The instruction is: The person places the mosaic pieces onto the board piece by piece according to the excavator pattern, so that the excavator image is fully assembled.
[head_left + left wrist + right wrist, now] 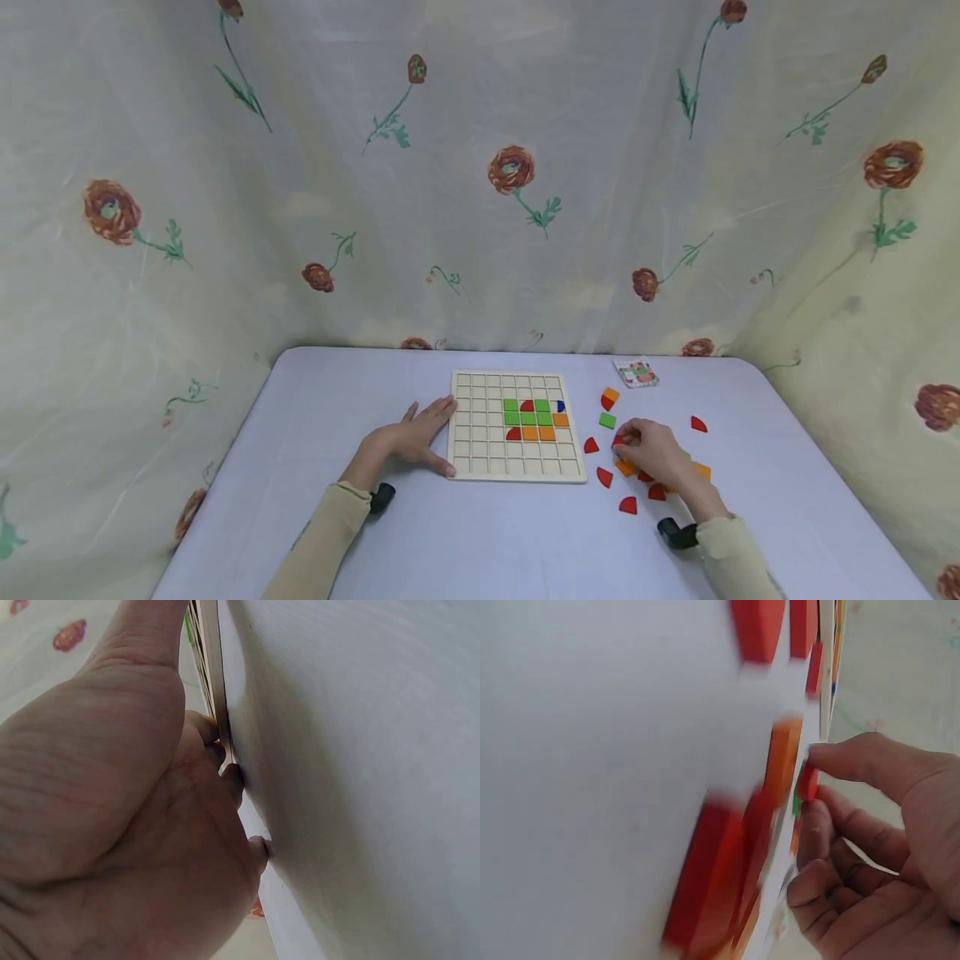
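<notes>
Person's left hand (415,437) at the board's 9 o'clock, fingers spread apart, tips at the edge of the gridded board (517,477). Right hand (651,448) out at the board's 3 o'clock, thumb and fingertips pinching a small red piece (808,782) — can't tell from here if it's clear of the table (450,542). Board has green, orange and red pieces plus a blue bit (560,407), set from its middle toward 3 o'clock. Around the right hand: green square (607,421) at 10 o'clock, small printed card (637,372) near 12, red quarter-round (698,424) at 2, orange piece (702,471) at 4, another red quarter-round (604,477) at 8. More loose pieces lie partly hidden under that hand.
</notes>
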Motion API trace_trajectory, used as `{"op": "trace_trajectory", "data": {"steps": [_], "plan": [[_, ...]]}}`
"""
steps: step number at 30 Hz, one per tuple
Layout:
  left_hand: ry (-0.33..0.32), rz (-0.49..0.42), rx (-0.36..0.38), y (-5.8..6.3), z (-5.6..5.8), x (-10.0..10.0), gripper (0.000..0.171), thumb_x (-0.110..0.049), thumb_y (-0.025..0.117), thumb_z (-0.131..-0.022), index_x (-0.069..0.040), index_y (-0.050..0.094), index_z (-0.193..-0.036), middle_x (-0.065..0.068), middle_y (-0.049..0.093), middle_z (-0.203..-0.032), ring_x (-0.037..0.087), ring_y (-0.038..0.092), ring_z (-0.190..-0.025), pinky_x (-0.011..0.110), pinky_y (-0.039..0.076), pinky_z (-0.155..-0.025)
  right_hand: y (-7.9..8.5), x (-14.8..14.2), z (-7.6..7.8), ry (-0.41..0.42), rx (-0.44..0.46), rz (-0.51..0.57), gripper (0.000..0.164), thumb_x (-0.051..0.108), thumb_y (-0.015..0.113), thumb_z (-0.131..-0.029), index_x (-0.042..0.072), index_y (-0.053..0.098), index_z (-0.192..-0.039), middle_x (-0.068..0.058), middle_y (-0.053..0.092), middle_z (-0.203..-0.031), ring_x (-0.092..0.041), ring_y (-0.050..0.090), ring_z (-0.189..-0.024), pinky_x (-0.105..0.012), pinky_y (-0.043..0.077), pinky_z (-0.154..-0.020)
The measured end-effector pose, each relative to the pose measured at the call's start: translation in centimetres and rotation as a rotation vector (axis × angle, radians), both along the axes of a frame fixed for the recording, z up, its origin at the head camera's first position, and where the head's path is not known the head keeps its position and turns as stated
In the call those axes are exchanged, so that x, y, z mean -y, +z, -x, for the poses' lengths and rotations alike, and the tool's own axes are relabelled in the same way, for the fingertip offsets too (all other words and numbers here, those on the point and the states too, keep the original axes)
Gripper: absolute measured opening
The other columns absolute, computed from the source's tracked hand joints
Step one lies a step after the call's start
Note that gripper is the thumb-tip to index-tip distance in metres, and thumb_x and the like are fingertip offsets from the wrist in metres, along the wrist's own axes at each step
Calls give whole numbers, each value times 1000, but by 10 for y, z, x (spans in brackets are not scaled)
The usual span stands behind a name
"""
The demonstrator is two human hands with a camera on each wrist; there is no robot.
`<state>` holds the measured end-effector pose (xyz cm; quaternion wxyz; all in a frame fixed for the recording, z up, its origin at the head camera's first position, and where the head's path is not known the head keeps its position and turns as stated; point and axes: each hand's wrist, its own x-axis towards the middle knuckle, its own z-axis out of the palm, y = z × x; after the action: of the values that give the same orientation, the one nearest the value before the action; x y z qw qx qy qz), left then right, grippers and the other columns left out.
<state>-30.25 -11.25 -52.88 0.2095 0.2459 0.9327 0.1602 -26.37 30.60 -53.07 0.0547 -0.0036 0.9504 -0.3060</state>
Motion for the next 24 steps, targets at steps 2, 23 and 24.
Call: {"op": "trace_trajectory", "data": {"steps": [2, 23, 24], "plan": [[0, 1, 2, 0, 0, 0, 123, -64, 75, -70, -12, 5, -156, 4, 0, -165, 23, 1, -152, 52, -2, -121, 1, 10, 2, 28, -18, 2, 27, 20, 74, -85, 5, 64, -105, -4, 62, -86, -15, 53, -72, -23, 49, -59], [-19, 21, -6, 0, 3, 0, 124, -67, 73, -69, -12, 4, -156, 5, 1, -164, 23, 1, -152, 53, -2, -121, 2, 68, 24, 155, 74, 90, 17, 17, 73, -86, 12, 67, -102, -1, 62, -88, -16, 54, -80, -23, 47, -66], [-18, 20, -6, 0, 2, 0, 124, -67, 73, -69, -12, 4, -156, 5, 1, -164, 24, 1, -152, 53, -2, -121, 2, 68, 25, 156, 81, 95, 18, 17, 73, -86, 12, 67, -102, -1, 62, -88, -16, 53, -81, -23, 47, -66]]}}
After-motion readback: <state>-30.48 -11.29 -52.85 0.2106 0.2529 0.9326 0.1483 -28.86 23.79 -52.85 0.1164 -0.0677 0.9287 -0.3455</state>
